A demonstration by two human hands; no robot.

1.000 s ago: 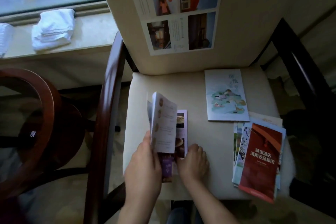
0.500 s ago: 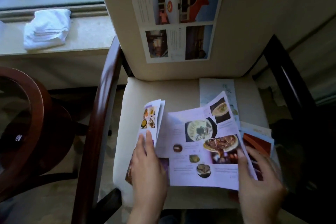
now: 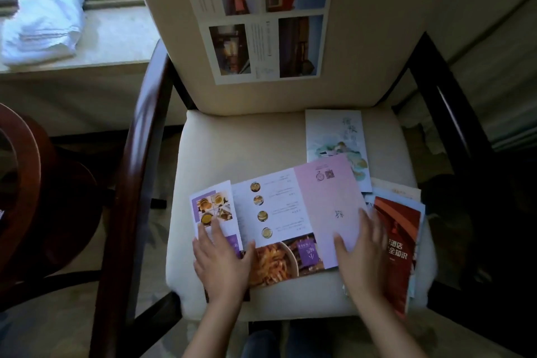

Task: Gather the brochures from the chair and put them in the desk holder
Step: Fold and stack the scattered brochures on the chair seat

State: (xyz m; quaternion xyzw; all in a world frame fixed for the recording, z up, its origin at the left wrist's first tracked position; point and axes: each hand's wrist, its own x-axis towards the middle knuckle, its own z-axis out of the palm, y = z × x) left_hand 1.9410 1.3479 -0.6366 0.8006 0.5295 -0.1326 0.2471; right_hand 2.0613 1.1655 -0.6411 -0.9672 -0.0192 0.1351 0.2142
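Observation:
A purple food brochure point(image 3: 290, 212) lies unfolded across the cream seat of the chair point(image 3: 232, 154). My left hand point(image 3: 222, 261) rests flat on its left panel, fingers straight. My right hand point(image 3: 359, 250) presses flat on its pink right panel. A pale illustrated brochure point(image 3: 337, 139) lies at the back right of the seat, partly under the unfolded one. A stack topped by a red brochure point(image 3: 398, 247) sits at the seat's right edge. A large photo brochure point(image 3: 261, 14) leans against the backrest. No desk holder is in view.
The chair has dark wooden arms, the left arm point(image 3: 136, 183) and the right arm point(image 3: 459, 125). A folded white towel point(image 3: 43, 29) lies on the windowsill at the upper left. A round dark wooden table point(image 3: 17, 197) stands to the left.
The folded purple brochure has been opened and spread flat on the seat. My right hand has moved right to its far panel, and both hands now press it down.

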